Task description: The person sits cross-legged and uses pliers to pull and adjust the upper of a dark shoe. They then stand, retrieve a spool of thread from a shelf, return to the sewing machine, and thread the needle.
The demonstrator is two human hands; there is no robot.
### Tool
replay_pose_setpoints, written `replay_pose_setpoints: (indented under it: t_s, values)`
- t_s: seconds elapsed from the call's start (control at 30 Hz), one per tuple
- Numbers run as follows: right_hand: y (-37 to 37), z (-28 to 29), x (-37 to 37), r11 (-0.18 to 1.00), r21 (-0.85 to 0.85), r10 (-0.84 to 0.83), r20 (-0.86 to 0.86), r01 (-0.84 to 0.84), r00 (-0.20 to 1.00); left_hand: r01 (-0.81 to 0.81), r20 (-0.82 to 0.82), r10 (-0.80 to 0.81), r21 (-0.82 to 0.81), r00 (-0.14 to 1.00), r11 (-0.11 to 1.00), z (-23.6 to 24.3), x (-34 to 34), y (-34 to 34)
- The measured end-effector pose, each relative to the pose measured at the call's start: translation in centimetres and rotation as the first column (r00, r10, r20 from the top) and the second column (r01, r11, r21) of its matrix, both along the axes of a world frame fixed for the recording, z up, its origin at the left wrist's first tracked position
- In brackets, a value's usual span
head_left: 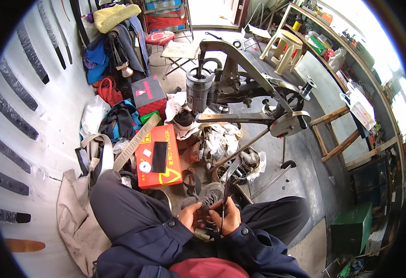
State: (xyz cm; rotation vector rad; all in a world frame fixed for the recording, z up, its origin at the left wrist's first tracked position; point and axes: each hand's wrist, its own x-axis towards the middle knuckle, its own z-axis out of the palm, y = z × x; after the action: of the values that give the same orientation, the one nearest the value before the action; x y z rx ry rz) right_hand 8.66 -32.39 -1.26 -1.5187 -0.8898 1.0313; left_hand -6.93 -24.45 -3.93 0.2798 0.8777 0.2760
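My left hand (190,214) is closed on a worn grey lace-up shoe (211,195) held low between my knees. My right hand (229,216) is closed around a long, narrow dark item (226,192), perhaps a tool, at the shoe's right side; exactly what it is I cannot make out. Fingertips of both hands meet near the shoe's lower part, partly hiding it. Just beyond, a dark strap (190,180) lies by the shoe. To the upper left is an orange box (172,143) with a black phone (160,156) and a white roll (145,167) on it.
A black cast-metal machine (233,69) with a handwheel (290,123) stands ahead. Bags (119,116) and plastic wrappings (219,141) crowd the floor. Stools (286,46), a wooden frame (337,153) and shelves (314,18) are at the right; a green box (351,227) is at lower right.
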Motion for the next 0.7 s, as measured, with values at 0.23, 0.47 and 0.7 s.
replay_pose_setpoints:
  t_s: [0.23, 0.47, 0.7]
  values:
    - [-0.3, -1.2, 0.4, 1.000, 0.013, -0.006, -0.016, 0.006, 1.000, -0.026, 0.021, 0.023, 0.149, 1.000, 0.989, 0.1, 0.2, 0.1]
    - [-0.3, -1.3, 0.4, 0.992, -0.046, -0.129, -0.292, 0.121, 0.947, -0.158, 0.066, 0.146, 0.261, 0.987, 0.952, 0.0, 0.6, 0.0]
    - [-1.4, 0.2, 0.9, 0.985, -0.174, -0.041, -0.241, -0.002, 0.970, -0.206, 0.105, 0.179, 0.402, 0.978, 0.892, 1.6, 0.4, 1.0]
